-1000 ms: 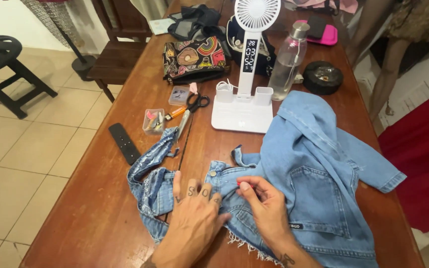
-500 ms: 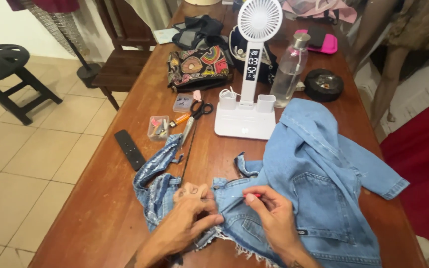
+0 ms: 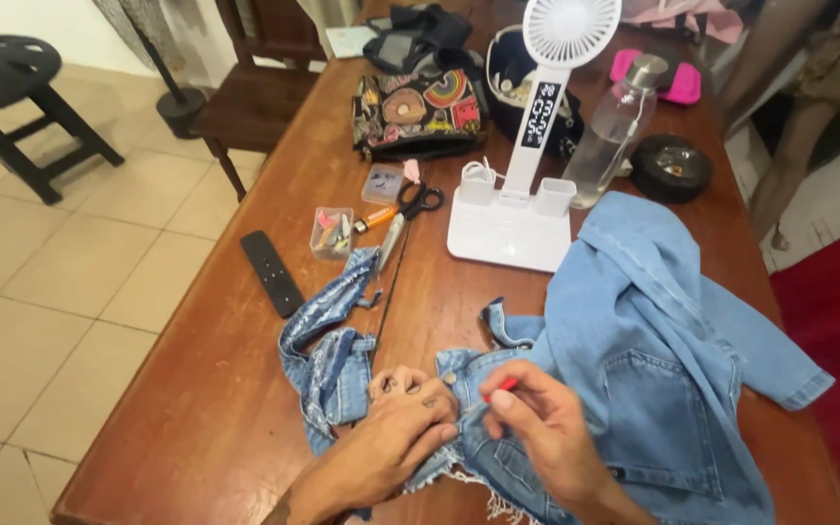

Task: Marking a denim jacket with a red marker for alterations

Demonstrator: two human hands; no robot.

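Both hands down on the denim jacket (image 3: 653,389) at the near edge of the table (image 3: 245,408).

We've got the light blue jacket spread across the right half of the wood, its frayed hem toward us. Our left hand (image 3: 405,423) presses on the fabric with fingers curled together, right by a metal button. Our right hand (image 3: 546,437) sits just beside it, fingers pinched shut on a small red object (image 3: 501,387); what it is, we can't tell. A loose strip of denim (image 3: 328,335) trails off to the left. Further out we see a black remote (image 3: 271,272), scissors (image 3: 410,209), a white desk fan (image 3: 527,185), a clear bottle (image 3: 614,126) and a patterned pouch (image 3: 418,112).
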